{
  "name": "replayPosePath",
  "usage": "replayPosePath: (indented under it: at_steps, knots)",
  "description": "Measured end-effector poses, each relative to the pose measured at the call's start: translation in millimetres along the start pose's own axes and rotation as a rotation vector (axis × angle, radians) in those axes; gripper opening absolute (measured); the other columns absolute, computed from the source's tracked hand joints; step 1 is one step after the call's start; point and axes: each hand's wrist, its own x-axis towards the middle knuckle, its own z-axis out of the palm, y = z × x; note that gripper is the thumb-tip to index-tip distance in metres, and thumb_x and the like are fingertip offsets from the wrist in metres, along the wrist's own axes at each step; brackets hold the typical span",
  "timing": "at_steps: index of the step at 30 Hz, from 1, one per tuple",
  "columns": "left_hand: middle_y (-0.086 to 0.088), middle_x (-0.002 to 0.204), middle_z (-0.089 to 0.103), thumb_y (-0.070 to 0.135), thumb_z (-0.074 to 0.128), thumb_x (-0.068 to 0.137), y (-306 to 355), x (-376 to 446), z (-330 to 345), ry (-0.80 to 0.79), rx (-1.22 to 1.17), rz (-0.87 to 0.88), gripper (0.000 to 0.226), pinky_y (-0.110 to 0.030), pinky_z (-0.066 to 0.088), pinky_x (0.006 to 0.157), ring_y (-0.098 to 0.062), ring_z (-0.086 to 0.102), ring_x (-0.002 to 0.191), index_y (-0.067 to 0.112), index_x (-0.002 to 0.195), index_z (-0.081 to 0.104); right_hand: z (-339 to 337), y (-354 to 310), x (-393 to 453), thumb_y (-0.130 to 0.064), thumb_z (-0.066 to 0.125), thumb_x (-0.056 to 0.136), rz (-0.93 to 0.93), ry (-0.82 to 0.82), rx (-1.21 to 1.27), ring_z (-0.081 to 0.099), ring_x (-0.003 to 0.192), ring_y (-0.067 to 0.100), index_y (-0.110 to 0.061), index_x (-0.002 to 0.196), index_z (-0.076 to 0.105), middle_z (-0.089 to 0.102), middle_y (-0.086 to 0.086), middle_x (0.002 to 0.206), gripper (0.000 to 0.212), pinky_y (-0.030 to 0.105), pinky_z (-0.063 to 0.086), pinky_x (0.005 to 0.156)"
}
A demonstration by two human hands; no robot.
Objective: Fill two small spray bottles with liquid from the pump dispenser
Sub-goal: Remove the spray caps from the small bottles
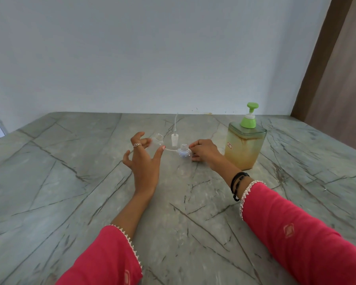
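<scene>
Two small clear spray bottles stand uncapped mid-table. My left hand (144, 161) is spread wide, with its thumb and forefinger on either side of the left bottle (158, 141), pinching it. My right hand (205, 152) grips the right bottle (184, 154) from its right side, fingertips at the neck. Between the bottles a white spray head (174, 140) stands upside down with its thin tube pointing up. A second thin white tube (170, 149) lies on the table between the bottles. The square pump dispenser (245, 148), with yellowish liquid and a green pump (249, 118), stands just right of my right hand.
Everything rests on a grey veined stone table (70, 182) against a pale wall (152, 58). A brown door or panel (337, 79) stands at the far right. The table's left edge runs off at the far left.
</scene>
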Motion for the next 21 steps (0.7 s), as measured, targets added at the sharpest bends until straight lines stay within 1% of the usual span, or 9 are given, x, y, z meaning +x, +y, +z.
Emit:
replayPosePath:
  at_steps: [5, 9, 12, 16, 21]
  knots:
    - [0.006, 0.100, 0.055, 0.022, 0.072, 0.080, -0.4, -0.2, 0.1, -0.007, -0.001, -0.005, 0.054, -0.047, 0.017, 0.109, -0.005, 0.052, 0.093, 0.012, 0.122, 0.039, 5.8, 1.9, 5.6, -0.003, 0.063, 0.085, -0.017, 0.043, -0.068, 0.056, 0.057, 0.012, -0.008, 0.087, 0.062, 0.059, 0.002, 0.073, 0.006, 0.018, 0.052, 0.055]
    - [0.006, 0.100, 0.055, 0.024, 0.071, 0.081, -0.3, -0.6, 0.0, -0.012, -0.003, -0.007, 0.054, -0.046, 0.017, 0.109, -0.005, 0.052, 0.094, 0.012, 0.122, 0.039, 10.6, 0.1, 8.5, -0.002, 0.059, 0.086, -0.044, 0.056, -0.146, 0.055, 0.054, 0.013, -0.008, 0.087, 0.062, 0.058, 0.001, 0.068, 0.007, 0.022, 0.052, 0.059]
    - [0.006, 0.100, 0.055, 0.024, 0.071, 0.080, -1.1, 0.1, 0.5, -0.014, -0.002, -0.011, 0.054, -0.048, 0.017, 0.109, -0.006, 0.053, 0.095, 0.013, 0.122, 0.039, 10.7, 0.1, 8.8, -0.003, 0.059, 0.087, -0.046, 0.055, -0.158, 0.054, 0.053, 0.011, -0.008, 0.089, 0.063, 0.058, 0.002, 0.068, 0.007, 0.020, 0.051, 0.057]
    - [0.006, 0.101, 0.055, 0.024, 0.071, 0.080, -1.6, 0.4, 0.8, -0.016, -0.002, -0.013, 0.055, -0.048, 0.018, 0.109, -0.007, 0.054, 0.096, 0.013, 0.122, 0.039, 9.3, -0.1, 7.6, -0.006, 0.062, 0.087, -0.042, 0.044, -0.139, 0.054, 0.054, 0.011, -0.008, 0.090, 0.063, 0.059, 0.002, 0.071, 0.003, 0.020, 0.051, 0.057]
    - [0.005, 0.102, 0.056, 0.023, 0.071, 0.080, -1.5, 0.2, 0.0, -0.012, -0.006, -0.015, 0.055, -0.048, 0.017, 0.109, -0.007, 0.053, 0.096, 0.014, 0.123, 0.038, 8.4, -0.2, 7.6, -0.010, 0.067, 0.085, -0.038, 0.035, -0.137, 0.055, 0.055, 0.011, -0.005, 0.096, 0.066, 0.059, 0.000, 0.070, 0.011, 0.018, 0.051, 0.055]
